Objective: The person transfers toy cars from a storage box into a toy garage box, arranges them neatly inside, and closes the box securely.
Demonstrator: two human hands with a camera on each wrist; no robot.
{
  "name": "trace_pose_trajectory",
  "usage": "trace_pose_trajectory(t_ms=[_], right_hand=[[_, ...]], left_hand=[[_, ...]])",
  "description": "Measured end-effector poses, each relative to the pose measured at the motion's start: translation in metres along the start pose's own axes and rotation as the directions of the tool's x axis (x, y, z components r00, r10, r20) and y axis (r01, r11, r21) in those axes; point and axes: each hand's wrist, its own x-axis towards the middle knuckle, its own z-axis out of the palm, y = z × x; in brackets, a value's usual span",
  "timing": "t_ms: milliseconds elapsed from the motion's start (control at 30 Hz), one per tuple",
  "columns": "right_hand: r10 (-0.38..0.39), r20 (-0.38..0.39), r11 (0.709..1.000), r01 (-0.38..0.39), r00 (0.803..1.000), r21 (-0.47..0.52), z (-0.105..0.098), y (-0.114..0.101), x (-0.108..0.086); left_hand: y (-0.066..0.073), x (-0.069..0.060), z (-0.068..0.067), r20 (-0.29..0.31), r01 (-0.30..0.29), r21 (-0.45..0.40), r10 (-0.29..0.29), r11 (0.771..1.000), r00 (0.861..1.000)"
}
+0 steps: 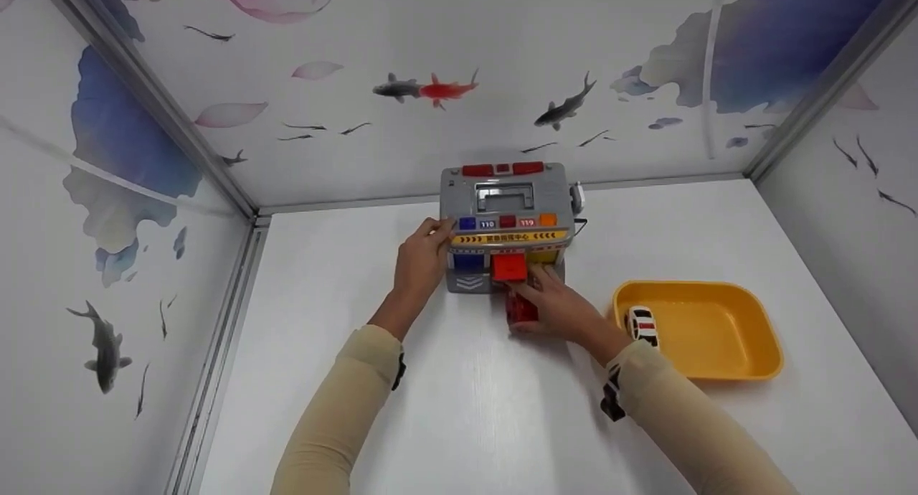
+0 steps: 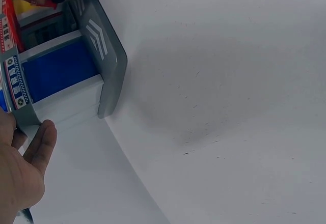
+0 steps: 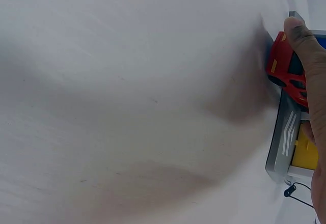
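A grey toy station stands at the back of the table, its middle red door raised, with the blue door and the yellow door down on either side. The left hand grips the station's left front edge, thumb and fingers around it, also in the left wrist view. In front of the middle opening, the right hand holds a red toy car by its sides. The right wrist view shows the red car partly hidden by that hand, its far end at the station.
A yellow tray stands to the right on the white table, with a white toy car at its left side. Patterned panels enclose the table behind and at both sides. A thin black cord hangs at the station's right.
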Motion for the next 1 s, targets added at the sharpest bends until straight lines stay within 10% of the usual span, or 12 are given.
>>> trace_pose_trajectory(t_ms=[1000], right_hand=[[0.005,-0.068,1.0,-0.005,0.998,0.009,0.023,-0.008,0.007]], left_hand=[[0.002,-0.002,0.0,-0.022,0.0,-0.026,-0.001,1.0,1.0]])
